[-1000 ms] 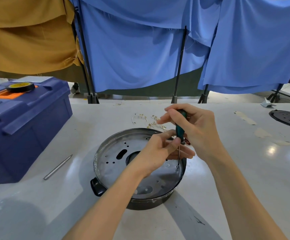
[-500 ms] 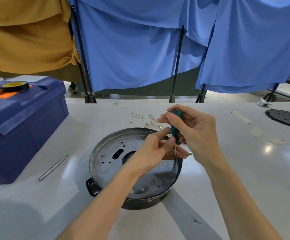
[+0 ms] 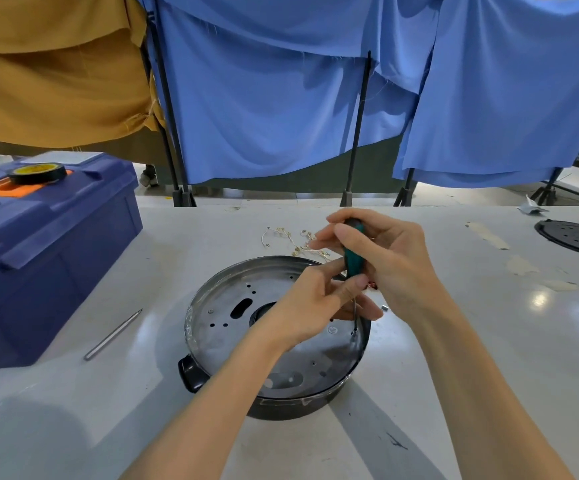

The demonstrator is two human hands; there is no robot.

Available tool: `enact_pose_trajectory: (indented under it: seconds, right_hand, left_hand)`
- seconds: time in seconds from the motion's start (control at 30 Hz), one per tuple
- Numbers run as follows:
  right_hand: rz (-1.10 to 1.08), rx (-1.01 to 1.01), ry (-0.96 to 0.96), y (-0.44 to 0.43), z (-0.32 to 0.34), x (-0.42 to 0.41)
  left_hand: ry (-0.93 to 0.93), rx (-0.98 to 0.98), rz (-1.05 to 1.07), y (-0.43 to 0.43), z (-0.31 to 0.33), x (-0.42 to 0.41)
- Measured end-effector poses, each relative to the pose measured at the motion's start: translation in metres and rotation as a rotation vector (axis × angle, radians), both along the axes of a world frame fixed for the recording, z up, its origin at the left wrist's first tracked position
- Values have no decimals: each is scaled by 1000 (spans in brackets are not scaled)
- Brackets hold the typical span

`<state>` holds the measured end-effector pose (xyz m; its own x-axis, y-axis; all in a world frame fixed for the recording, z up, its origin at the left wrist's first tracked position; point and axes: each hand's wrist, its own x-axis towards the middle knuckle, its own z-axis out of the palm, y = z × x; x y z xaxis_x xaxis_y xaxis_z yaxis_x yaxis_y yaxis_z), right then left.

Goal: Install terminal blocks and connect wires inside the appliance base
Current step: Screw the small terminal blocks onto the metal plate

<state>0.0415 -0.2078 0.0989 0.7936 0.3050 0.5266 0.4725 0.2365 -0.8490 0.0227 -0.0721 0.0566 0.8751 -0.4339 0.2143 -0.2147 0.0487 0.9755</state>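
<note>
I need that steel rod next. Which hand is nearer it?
Left. The left hand is over the base, right of the rod; the right hand is farther right, gripping the screwdriver.

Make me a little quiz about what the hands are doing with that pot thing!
1. True or false: the right hand grips the green screwdriver.
2. What sits on the blue toolbox? A tape roll, B cup, C hammer.
3. Fill in: the metal rod lies to the ___ of the appliance base.
Key: 1 true; 2 A; 3 left.
</note>
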Motion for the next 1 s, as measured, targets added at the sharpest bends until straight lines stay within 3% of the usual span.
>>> enact_pose_trajectory:
  seconds: [0.17,0.33,0.4,0.53,0.6,0.7,0.9,1.0]
  right_hand:
    - [-305,86,-107,5,-13,-1]
    - [-789,32,-252,16,-17,-4]
    - [-766,-27,-234,13,-15,-4]
    - [-202,13,-9,-3,-10,-7]
    - [-66,69,28,-8,-10,-7]
    - [-184,84,-42,-8,-14,-5]
    - [-632,83,-227,14,-28,-5]
    - [-675,59,-207,15,-27,-5]
  left_hand:
    - [-56,-105,76,-7,-2,1]
    - [-120,-12,33,-12,1,3]
    - [-131,2,36,-13,1,1]
    - [-75,-37,52,-10,-2,2]
    - [-37,-31,57,-8,-2,3]
    - [6,-41,41,-7,-2,4]
    - [-53,20,26,-12,-1,3]
    - [-44,34,24,-12,0,1]
